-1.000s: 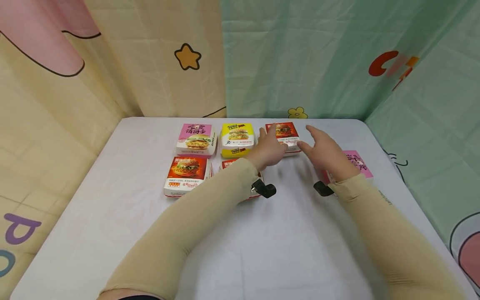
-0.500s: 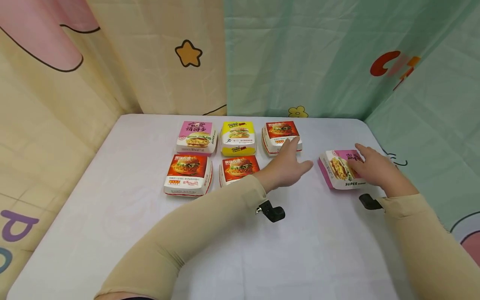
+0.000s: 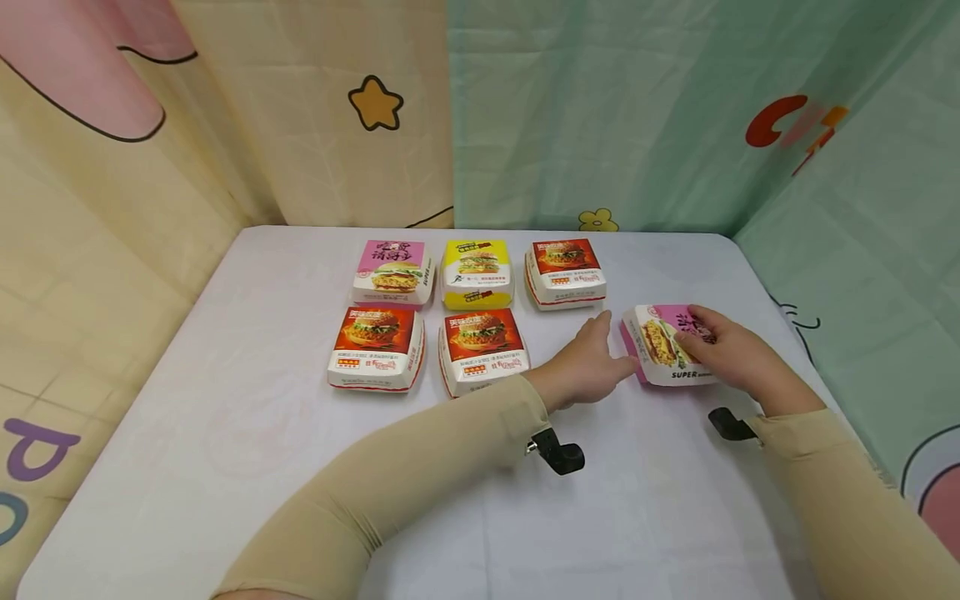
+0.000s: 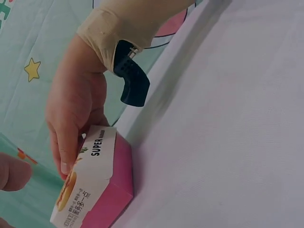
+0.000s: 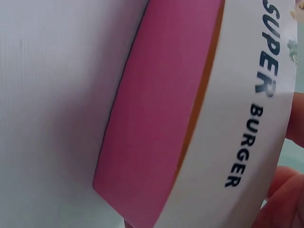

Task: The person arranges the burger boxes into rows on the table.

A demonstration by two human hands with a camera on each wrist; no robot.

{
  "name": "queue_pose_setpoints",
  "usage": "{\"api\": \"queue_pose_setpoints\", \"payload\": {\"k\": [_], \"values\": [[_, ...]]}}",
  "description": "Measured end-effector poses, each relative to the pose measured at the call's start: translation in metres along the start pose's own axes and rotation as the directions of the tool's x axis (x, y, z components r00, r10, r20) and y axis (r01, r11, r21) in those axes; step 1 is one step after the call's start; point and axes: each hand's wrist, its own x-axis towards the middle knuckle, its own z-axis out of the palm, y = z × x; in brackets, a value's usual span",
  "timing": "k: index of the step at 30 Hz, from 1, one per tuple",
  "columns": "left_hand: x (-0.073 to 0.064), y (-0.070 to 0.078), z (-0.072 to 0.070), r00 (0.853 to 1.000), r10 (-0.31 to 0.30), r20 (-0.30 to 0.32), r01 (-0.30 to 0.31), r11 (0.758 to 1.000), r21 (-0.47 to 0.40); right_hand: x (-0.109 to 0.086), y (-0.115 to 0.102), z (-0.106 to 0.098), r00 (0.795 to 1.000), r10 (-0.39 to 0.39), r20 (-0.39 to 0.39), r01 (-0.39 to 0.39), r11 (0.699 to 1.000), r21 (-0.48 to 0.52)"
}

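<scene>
My right hand (image 3: 742, 358) grips a pink-and-white burger box (image 3: 654, 343) at the right of the table, its thumb over the printed lid and other fingers at the far side. In the right wrist view the box's pink base (image 5: 156, 109) and "SUPER BURGER" flap fill much of the picture, and fingertips (image 5: 282, 199) show at its edge. My left hand (image 3: 588, 367) is just left of this box, fingers extended and holding nothing. Whether its thumb touches the box, I cannot tell. Left fingertips (image 4: 14, 173) also show in the left wrist view.
At the back stand a pink burger box (image 3: 393, 273), a yellow one (image 3: 477, 275) and a red one (image 3: 564, 273) in a row. Two more red boxes, left (image 3: 377, 350) and right (image 3: 483, 350), stand in front of them. Printed curtains surround the white table (image 3: 262, 467).
Both hands have left the red box at the back right. The right hand has moved right, taken hold of the pink box and shifted it slightly left; the left hand has come forward toward it.
</scene>
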Motion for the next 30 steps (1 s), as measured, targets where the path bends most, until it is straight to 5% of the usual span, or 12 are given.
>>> {"api": "queue_pose_setpoints", "payload": {"k": [14, 23, 30], "values": [[-0.004, -0.021, 0.007, 0.998, -0.012, -0.059, 0.008, 0.997, -0.077, -0.008, -0.048, 0.032, 0.993, -0.118, -0.032, 0.116, 0.992, -0.055], [-0.006, -0.033, 0.004, 0.981, -0.077, -0.181, 0.069, 0.997, -0.046, -0.011, -0.062, 0.041, 0.978, -0.206, 0.035, 0.207, 0.977, -0.044], [-0.013, -0.039, 0.003, 0.974, -0.089, -0.208, 0.08, 0.995, -0.052, -0.009, -0.062, 0.038, 0.962, -0.255, 0.099, 0.258, 0.966, -0.01]]}}
